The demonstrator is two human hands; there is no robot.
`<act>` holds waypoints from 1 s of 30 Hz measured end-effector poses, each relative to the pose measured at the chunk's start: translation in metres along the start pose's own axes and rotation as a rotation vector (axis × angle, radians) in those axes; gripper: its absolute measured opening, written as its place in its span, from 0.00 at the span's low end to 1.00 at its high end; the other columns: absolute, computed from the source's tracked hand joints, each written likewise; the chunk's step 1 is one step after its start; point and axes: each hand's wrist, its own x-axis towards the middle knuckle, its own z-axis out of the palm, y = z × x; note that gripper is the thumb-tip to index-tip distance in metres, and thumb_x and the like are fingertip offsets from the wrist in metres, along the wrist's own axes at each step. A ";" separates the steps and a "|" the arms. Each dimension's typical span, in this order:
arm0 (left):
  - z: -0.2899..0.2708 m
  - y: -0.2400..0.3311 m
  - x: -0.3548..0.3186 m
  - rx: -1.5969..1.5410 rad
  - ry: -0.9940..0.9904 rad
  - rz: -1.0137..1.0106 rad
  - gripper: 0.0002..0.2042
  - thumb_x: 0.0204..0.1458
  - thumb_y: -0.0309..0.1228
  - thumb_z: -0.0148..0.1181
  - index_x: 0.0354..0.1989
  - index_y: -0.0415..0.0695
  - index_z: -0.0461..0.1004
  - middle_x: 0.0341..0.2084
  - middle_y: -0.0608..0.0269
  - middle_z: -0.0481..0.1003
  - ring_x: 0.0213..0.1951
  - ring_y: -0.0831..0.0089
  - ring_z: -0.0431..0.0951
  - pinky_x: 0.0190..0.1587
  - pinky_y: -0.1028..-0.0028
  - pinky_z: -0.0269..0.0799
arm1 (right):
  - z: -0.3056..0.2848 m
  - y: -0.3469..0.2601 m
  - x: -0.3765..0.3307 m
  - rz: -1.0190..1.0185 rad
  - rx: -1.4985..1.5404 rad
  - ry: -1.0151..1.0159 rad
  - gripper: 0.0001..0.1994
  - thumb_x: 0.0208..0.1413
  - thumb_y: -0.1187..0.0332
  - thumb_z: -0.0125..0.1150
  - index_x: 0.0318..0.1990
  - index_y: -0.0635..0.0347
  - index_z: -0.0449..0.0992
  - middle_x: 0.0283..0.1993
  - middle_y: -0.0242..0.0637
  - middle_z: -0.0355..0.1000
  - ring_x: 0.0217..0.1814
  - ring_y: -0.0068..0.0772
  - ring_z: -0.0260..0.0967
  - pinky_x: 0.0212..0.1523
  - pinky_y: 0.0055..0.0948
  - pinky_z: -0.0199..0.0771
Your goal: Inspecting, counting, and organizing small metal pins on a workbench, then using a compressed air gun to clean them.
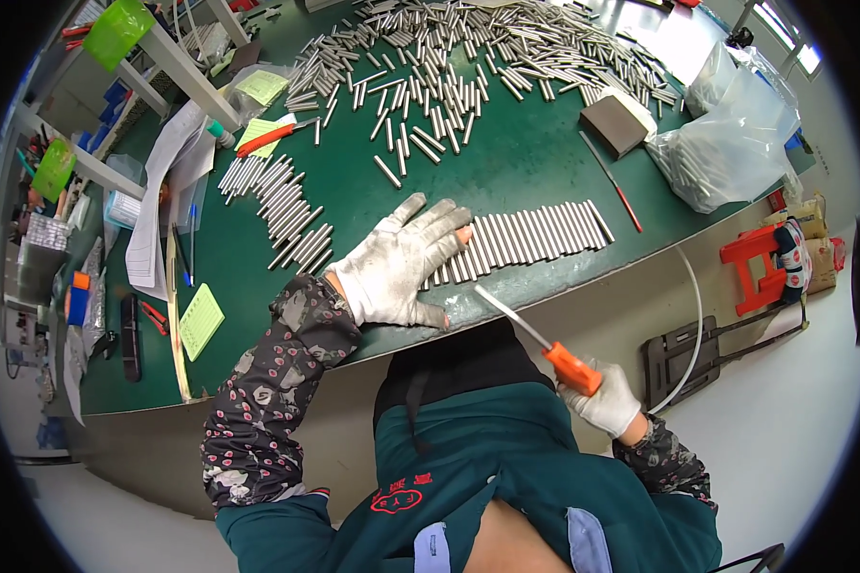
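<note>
My left hand [401, 260], in a worn white glove with bare fingertips, lies with its fingers spread over the left end of a row of metal pins [535, 234]. These pins lie side by side along the table's near edge. My right hand [602, 396], also gloved, is closed around the orange handle of a screwdriver-like tool [573, 370] in front of the edge. Its thin shaft points up and left toward the row. The shaft's end looks thicker and paler; I cannot tell whether a pin sits on it.
A big heap of loose pins [449, 57] covers the far table. Another line of pins [287, 212] lies left. Around them are an orange-handled tool [268, 139], a brown block [613, 126], a red-tipped thin rod [612, 181], plastic bags [726, 143] and a yellow-green notepad [201, 321].
</note>
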 end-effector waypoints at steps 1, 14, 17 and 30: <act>0.000 0.000 0.000 0.005 -0.008 0.002 0.49 0.29 0.60 0.59 0.56 0.33 0.55 0.57 0.45 0.55 0.62 0.53 0.51 0.63 0.55 0.40 | 0.000 0.000 0.000 -0.001 0.001 -0.002 0.09 0.41 0.71 0.59 0.33 0.63 0.73 0.26 0.45 0.70 0.27 0.42 0.70 0.32 0.28 0.70; 0.004 0.001 0.001 0.056 0.010 -0.006 0.48 0.33 0.62 0.55 0.56 0.34 0.56 0.58 0.49 0.55 0.62 0.57 0.49 0.63 0.57 0.39 | 0.003 -0.007 0.000 -0.037 -0.044 -0.052 0.13 0.42 0.70 0.60 0.38 0.62 0.73 0.26 0.45 0.71 0.28 0.43 0.71 0.32 0.29 0.71; 0.005 0.001 0.000 0.016 0.026 0.002 0.51 0.31 0.62 0.57 0.61 0.39 0.48 0.58 0.44 0.53 0.61 0.49 0.51 0.62 0.53 0.41 | 0.004 -0.006 0.002 -0.004 0.047 0.014 0.13 0.42 0.70 0.59 0.37 0.62 0.73 0.27 0.44 0.71 0.28 0.43 0.71 0.32 0.29 0.71; -0.005 -0.007 -0.023 -0.072 0.267 -0.031 0.50 0.36 0.64 0.54 0.65 0.51 0.38 0.59 0.43 0.49 0.61 0.44 0.49 0.62 0.56 0.42 | 0.002 0.001 -0.001 -0.064 -0.016 0.019 0.11 0.40 0.71 0.59 0.34 0.64 0.72 0.29 0.45 0.70 0.30 0.47 0.69 0.33 0.30 0.70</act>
